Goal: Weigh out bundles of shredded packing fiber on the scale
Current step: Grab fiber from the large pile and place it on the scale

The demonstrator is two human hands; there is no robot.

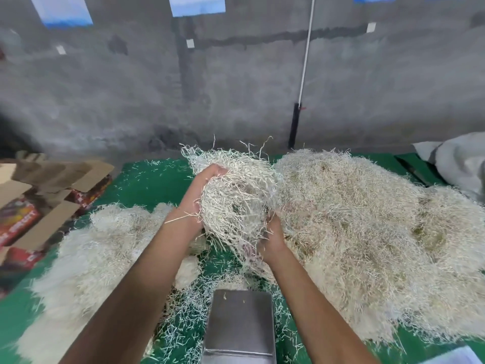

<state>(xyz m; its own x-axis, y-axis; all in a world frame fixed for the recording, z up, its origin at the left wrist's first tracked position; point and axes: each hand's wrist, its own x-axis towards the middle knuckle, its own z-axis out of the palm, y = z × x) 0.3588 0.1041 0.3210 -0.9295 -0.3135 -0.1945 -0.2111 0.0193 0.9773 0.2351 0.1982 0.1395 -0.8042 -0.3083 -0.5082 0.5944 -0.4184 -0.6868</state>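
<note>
Both hands, left (pixel 200 195) and right (pixel 271 239), cupped round a fiber wad (pixel 236 200) above the scale (pixel 240 327). Light, springy, shedding; best cradled from beneath.

Green mat (pixel 154 179), fiber heaps left (pixel 86 261) and right (pixel 367 232), steel scale (pixel 240 324), flattened cartons (pixel 39 206), scattered shreds (pixel 183 319)

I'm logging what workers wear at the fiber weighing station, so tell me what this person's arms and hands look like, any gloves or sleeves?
No gloves and no sleeves show. The left hand and right hand are bare, and both forearms are uncovered right down to the bottom edge of the head view. No watch, ring, wristband or marking is visible on either.
</note>
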